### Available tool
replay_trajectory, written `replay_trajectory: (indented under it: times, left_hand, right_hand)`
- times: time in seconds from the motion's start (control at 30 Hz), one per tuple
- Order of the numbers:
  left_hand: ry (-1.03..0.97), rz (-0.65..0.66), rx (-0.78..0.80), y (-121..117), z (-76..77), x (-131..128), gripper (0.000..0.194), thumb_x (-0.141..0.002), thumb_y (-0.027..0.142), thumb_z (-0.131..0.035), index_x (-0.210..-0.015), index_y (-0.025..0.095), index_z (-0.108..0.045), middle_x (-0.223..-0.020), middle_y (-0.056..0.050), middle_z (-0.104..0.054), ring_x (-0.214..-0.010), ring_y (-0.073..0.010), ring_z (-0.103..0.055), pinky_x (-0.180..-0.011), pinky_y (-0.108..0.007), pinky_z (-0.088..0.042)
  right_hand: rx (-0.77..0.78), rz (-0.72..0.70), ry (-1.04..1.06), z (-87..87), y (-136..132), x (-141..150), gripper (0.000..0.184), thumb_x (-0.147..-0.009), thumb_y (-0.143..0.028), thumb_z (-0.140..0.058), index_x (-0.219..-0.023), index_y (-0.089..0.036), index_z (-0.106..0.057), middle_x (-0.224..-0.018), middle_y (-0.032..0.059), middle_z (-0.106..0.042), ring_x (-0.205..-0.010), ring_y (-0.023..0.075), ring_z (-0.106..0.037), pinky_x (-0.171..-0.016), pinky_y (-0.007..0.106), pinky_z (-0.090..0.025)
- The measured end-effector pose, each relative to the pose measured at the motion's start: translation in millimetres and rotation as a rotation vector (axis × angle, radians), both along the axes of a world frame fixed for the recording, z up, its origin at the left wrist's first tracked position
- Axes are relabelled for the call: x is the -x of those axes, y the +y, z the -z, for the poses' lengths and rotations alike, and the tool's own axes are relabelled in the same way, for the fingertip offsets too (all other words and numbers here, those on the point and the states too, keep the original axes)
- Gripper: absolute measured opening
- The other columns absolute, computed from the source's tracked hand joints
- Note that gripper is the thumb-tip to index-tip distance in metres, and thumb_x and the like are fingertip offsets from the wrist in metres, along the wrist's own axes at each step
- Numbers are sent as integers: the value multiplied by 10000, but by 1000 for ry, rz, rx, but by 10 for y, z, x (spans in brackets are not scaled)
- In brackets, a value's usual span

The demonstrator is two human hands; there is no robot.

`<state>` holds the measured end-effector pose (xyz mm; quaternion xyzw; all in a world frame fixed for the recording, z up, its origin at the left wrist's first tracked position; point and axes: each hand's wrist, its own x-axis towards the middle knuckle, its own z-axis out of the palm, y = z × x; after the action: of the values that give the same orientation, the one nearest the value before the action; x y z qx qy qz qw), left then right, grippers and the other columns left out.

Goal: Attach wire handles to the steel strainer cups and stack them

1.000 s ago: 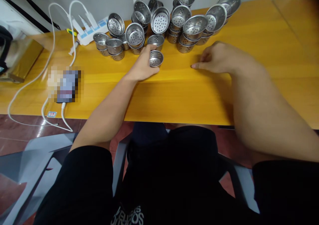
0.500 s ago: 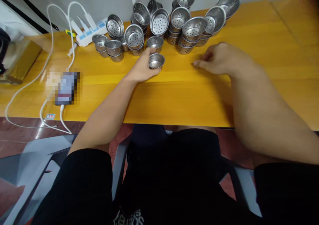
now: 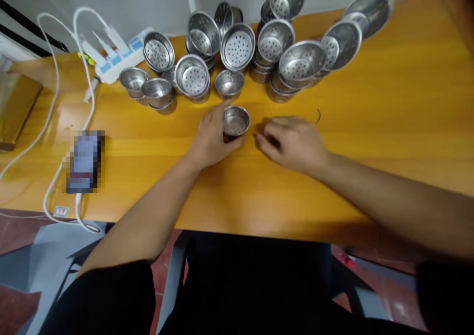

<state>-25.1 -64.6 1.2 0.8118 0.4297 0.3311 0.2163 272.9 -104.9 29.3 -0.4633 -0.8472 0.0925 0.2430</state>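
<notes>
Stainless-steel perforated cup (image 3: pixel 236 120), small, with open mouth upward, in the back half of the surface of the yellow wooden table (image 3: pixel 407 127). Held from its left side by the left hand (image 3: pixel 215 137), with thumb at the front of the wall and fingers at the back, pressed against the metal. To the right of this cup, near but apart from it, the right hand (image 3: pixel 292 140), low at the surface, with fingers curled inward and thumb close to the forefinger; cannot tell about anything pinched there, because of shadow and blur. Just beside the knuckles, toward the back edge, a thin curved dark strip (image 3: pixel 318 116). Just behind the held cup, a second small cup (image 3: pixel 229 84). Farther toward the back edge, many more steel cups of the same kind, many of them stacked: small stacked cups (image 3: pixel 158 93) on the left side, wider stacked cups (image 3: pixel 301 65) on the right side, partly leaning. Near the back edge, left of all cups, a white power strip (image 3: pixel 120 61) with plugs in it. Close to the front edge, toward the left end, a phone (image 3: pixel 85 162), pixelated, with white cable (image 3: pixel 79 200) at its lower end, and by this a small numbered label (image 3: pixel 61 211). At the left end, a brown box (image 3: pixel 18 110).
</notes>
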Motion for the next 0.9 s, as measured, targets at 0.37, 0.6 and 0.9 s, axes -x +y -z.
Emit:
replay_trajectory:
  times: [0.37, 0.6, 0.9]
  left_hand:
    - [-52, 14, 59, 91, -20, 58, 957, -977, 391, -1008, -1802, 292, -531, -1887, -206, -690, -1804, -479, -666, -1581, -718, -529]
    - [-68, 80, 64, 359, 94, 148, 1040, -976, 450, -1036, -1819, 300, -447, -1884, -179, -658, -1817, -442, -654, -1583, -651, -519]
    - [-51, 92, 107, 467, 61, 190, 1100, -1024, 587, -1025, -1860, 290, -375, -1788, -206, -713, -1675, -435, -780, -1468, -664, -639]
  right_hand:
    - [-27, -68, -8, 36, 31, -89, 326, -1237, -393, -683, -930, -302, -618, -1003, 127, -785, -950, 386, -741, -896, 551, -568]
    - [16, -44, -98, -35, 80, -72, 303, -1231, -405, -650, -964, -263, -679, -1055, 160, -799, -960, 363, -724, -910, 494, -497]
    - [21, -38, -147, -81, 104, -51, 307, -1220, -414, -620, -954, -262, -630, -1064, 160, -809, -946, 347, -707, -868, 481, -453]
